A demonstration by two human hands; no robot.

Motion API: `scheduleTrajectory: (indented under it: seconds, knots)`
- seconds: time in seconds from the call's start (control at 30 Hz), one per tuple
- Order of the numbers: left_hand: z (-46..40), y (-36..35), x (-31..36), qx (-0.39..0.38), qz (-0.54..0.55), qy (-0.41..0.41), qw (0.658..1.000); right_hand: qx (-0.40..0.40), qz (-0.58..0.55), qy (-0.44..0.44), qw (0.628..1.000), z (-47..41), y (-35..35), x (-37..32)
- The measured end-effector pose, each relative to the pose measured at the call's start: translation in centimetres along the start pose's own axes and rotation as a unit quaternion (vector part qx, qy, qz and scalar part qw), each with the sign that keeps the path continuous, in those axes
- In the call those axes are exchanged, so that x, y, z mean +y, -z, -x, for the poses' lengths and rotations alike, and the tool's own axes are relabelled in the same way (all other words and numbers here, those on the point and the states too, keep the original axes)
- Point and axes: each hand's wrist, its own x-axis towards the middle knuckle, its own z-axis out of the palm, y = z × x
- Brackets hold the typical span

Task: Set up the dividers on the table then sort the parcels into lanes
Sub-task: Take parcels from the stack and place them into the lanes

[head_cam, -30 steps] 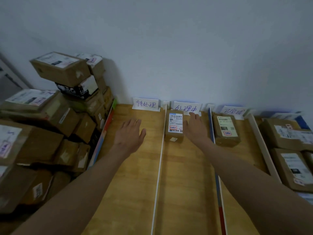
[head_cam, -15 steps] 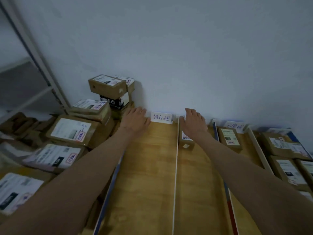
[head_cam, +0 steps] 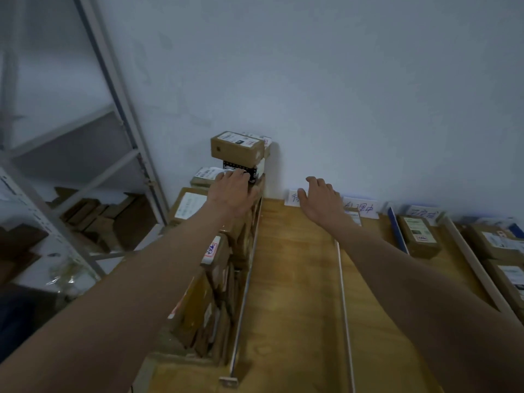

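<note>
The left hand point(head_cam: 231, 191), fingers spread, reaches the parcel stack point(head_cam: 238, 154) left of the first divider point(head_cam: 249, 268), while the right hand point(head_cam: 321, 202) hovers open over the empty lane; pulling a lower box could topple the top one.

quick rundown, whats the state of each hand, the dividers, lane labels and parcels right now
left hand: fingers extended, reaching onto the parcel pile
right hand: open, flat, over the first lane label
parcel pile: unsorted, stacked left of the lanes
top parcel: upright, atop the stack by the wall
dividers: standing on edge, forming lanes
lane labels: propped against the wall
third lane parcel: lying flat, label up
</note>
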Motion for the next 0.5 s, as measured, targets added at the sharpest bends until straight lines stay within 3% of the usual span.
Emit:
scheduleTrajectory:
  seconds: [0.5]
  knots:
    - [-5.7, -2.4, -12.6, -0.051, -0.012, 0.087, 0.995, -0.109, -0.111, 0.011, 0.988, -10.8, -6.6, -10.7]
